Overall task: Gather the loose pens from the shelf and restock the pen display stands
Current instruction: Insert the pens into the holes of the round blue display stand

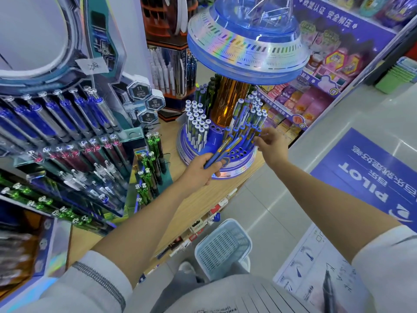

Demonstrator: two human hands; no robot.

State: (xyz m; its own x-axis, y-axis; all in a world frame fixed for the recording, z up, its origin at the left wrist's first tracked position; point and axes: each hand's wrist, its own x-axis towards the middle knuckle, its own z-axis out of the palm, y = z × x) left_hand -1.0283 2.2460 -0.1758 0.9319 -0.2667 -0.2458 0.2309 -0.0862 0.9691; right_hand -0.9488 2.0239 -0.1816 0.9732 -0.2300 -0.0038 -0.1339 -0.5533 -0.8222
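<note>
Several blue pens [226, 148] sit gripped in the left hand [199, 171]. The right hand [274, 144] has its fingers [261, 138] pinching a standing pen [254, 132] in the round stand [237, 154]. The stand sits at the wooden shelf's [203, 199] front edge, with open floor [282, 199] alongside.

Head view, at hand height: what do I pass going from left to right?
Tiered pen rack → green pens → left hand gripping blue pens → right hand → PILOT floor sticker.
</note>
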